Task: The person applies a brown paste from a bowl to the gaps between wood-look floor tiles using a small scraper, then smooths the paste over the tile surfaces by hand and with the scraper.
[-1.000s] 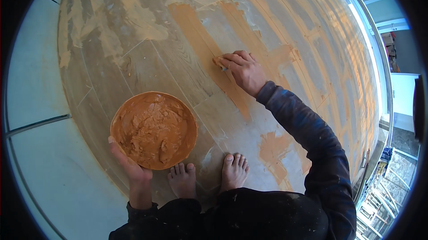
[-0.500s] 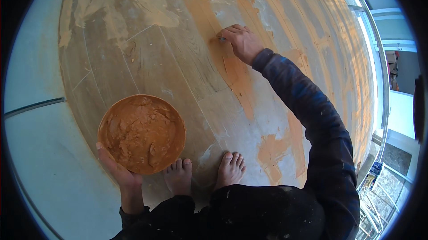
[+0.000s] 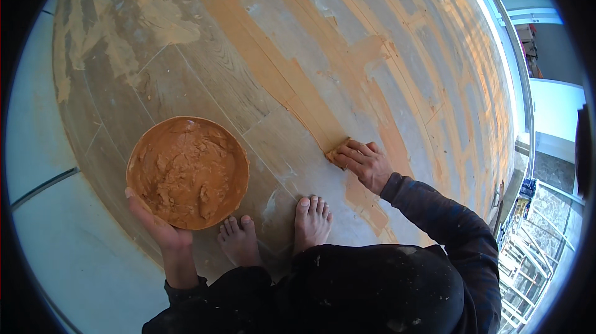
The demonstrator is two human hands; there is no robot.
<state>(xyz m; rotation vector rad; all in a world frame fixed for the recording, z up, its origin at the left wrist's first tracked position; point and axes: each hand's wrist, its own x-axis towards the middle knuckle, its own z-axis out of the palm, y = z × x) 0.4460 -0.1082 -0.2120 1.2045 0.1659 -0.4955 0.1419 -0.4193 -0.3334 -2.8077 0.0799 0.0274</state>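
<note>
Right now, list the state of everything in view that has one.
Round orange bowl: held, partly filled.
Thick orange paste: lumpy, inside the bowl.
Bare left hand: holding the bowl.
Brown plank floor: partly streaked with paste.
Small smeared tool: touching the floor.
Bare right hand: closed on the tool.

Large pale tiles (image 3: pixel 87 247), split by a dark joint (image 3: pixel 45 188), line the left side. At right, near a metal frame (image 3: pixel 521 54), are a white panel (image 3: pixel 557 110), a small blue object (image 3: pixel 528 189) and thin white bars (image 3: pixel 524 269).
</note>
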